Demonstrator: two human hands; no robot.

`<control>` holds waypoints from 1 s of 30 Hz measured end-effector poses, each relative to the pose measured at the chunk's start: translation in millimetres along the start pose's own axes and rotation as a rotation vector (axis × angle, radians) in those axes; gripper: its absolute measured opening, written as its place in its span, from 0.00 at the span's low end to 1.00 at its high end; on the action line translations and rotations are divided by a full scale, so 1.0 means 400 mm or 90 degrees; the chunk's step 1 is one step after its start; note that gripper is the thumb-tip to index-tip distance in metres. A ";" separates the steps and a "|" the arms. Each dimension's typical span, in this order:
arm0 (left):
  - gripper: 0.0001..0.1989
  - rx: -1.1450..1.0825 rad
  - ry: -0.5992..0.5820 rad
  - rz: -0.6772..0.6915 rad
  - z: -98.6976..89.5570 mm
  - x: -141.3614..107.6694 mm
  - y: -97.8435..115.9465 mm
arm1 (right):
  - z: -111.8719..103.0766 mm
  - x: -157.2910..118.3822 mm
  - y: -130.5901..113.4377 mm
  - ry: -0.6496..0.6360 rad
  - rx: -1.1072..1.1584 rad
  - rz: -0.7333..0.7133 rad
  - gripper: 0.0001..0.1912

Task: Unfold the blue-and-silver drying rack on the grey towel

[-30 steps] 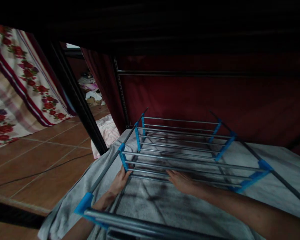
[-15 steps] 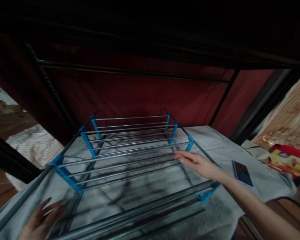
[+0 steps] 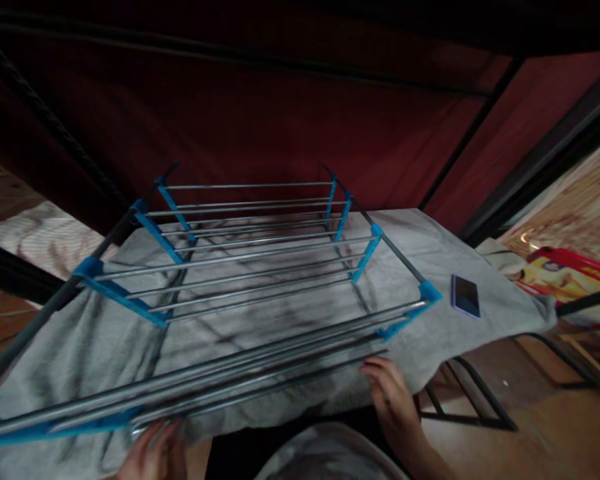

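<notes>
A rack of grey metal tubes (image 3: 250, 257) with blue plastic brackets (image 3: 365, 257) lies across a grey cloth (image 3: 280, 300). My left hand (image 3: 155, 453) is at the bottom edge, its fingers bent over the end of a loose-looking lower tube. My right hand (image 3: 390, 393) is near the right end of the lowest tube (image 3: 305, 379), fingertips at that end. Whether the right fingers grip the tube is hard to make out. The nearest blue bracket on the right (image 3: 405, 320) sits just above my right hand.
A phone (image 3: 465, 296) lies on the cloth at right. Beyond it is a red and yellow package (image 3: 565, 277). Dark red fabric (image 3: 280, 127) hangs behind the rack, with black frame bars around it. A black metal chair frame (image 3: 480, 400) stands at lower right.
My right hand has moved from over the rack's middle tubes down to the near tubes. My left hand has moved right, onto a tube end. The view has tilted downward.
</notes>
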State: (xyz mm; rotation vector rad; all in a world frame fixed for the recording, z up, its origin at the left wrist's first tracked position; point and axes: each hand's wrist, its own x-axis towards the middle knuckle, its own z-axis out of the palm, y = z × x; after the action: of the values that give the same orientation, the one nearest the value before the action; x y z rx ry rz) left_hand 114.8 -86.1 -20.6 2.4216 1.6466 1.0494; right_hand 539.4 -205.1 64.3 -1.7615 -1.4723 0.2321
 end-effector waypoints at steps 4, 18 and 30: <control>0.31 0.061 -0.096 0.186 0.059 -0.024 0.103 | 0.120 -0.038 0.026 -0.125 -0.046 -0.080 0.22; 0.30 0.156 -0.214 0.348 0.112 0.035 0.131 | 0.136 0.004 0.095 -0.149 -0.242 -0.092 0.18; 0.18 0.134 -0.170 0.335 0.066 0.098 0.193 | 0.114 0.065 0.065 -0.115 -0.201 -0.210 0.13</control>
State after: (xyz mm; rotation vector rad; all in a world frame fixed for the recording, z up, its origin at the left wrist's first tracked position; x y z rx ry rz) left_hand 200.4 -78.3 8.3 3.0664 1.1123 0.5576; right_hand 539.0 -161.0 25.9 -1.7365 -1.9919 -0.0154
